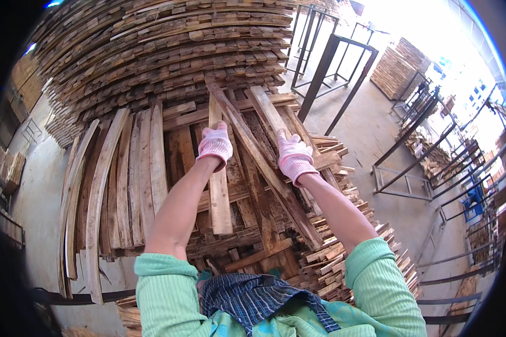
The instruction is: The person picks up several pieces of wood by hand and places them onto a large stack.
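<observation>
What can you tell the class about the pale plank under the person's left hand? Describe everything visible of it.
The pale plank is a flat, narrow board of light, rough-sawn wood, cleaner than the darker, weathered boards beneath it. It lies lengthwise away from the person on top of the heap, its near end squarely cut and resting on crossing boards. The left hand, in a pink-and-white glove, grips it near the middle; its far end reaches toward the stacked wall of timber.

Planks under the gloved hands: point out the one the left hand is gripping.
The pale upright plank, shorter than the rest. The left hand grips it near its top, while the right hand rests on darker slanted boards beside it.
</observation>
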Demonstrator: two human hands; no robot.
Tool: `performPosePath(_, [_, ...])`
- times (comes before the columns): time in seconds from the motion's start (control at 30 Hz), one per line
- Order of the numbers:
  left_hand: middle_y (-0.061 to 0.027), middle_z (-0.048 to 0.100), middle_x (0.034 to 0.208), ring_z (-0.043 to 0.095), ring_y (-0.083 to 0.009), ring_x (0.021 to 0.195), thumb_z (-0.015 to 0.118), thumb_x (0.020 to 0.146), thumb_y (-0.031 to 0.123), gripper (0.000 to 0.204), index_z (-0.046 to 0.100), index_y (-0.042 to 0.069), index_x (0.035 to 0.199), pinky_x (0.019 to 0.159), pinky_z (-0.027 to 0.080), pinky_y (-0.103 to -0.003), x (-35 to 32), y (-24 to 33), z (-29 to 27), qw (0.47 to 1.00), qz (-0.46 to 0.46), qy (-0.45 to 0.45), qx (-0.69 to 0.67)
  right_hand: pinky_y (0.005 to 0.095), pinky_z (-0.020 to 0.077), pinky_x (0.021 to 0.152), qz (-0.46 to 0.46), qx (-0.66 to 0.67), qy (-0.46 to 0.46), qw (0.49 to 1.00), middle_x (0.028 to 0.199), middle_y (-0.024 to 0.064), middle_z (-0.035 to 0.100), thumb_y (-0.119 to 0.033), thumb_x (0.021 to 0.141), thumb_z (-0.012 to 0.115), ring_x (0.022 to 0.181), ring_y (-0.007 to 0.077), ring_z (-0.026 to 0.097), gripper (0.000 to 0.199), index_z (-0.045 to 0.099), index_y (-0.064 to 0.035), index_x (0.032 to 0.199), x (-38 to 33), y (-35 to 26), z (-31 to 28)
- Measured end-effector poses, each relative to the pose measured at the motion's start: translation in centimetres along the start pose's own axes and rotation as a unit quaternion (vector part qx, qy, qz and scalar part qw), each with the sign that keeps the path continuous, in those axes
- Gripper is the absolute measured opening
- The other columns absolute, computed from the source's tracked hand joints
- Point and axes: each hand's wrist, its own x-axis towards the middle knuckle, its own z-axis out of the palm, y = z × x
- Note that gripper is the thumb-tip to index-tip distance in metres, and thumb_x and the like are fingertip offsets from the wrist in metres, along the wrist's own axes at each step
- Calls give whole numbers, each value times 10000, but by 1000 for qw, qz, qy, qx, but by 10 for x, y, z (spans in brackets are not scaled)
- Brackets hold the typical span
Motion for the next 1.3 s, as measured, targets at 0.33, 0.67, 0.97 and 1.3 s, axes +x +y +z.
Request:
performPosePath(0.33, [-324,474,1332,581,-468,1114,605,817,138,728,356,130,1500,970,493,-470,-51,23,-40,985,159,46,45,410,530,749,53,279,-110,952,1235,236,607,-209,796,675,872,312,599,819,330,-104,1531,5,125,-30])
performPosePath(0.67, [-254,203,1621,322,-431,1443,630,875,254,765,304,36,1532,1177,313,-514,-87,32,-48,942,120,49,310,330,412,1084,-103,675,-37,730,1332,163,560,-130,728,736,1252,277,504,941,286,-50,1550,-41,59,-53])
performPosePath(0.97, [-260,379,1521,301,-436,1453,615,875,437,786,371,10,1489,1182,290,-499,-79,-21,-65,980,148,74,113,291,495,951,-40,727,-116,676,1228,105,659,-253,884,727,1093,153,613,609,531,-33,1417,-14,-2,-10])
performPosePath(1.3, [-194,232,1646,220,-349,1527,301,1030,582,756,231,80,1590,1240,134,-535,-124,-128,-90,933,321,48,156,353,406,1058,-26,603,-126,787,1411,198,530,-310,997,531,1250,285,536,705,222,-44,1573,14,-167,80])
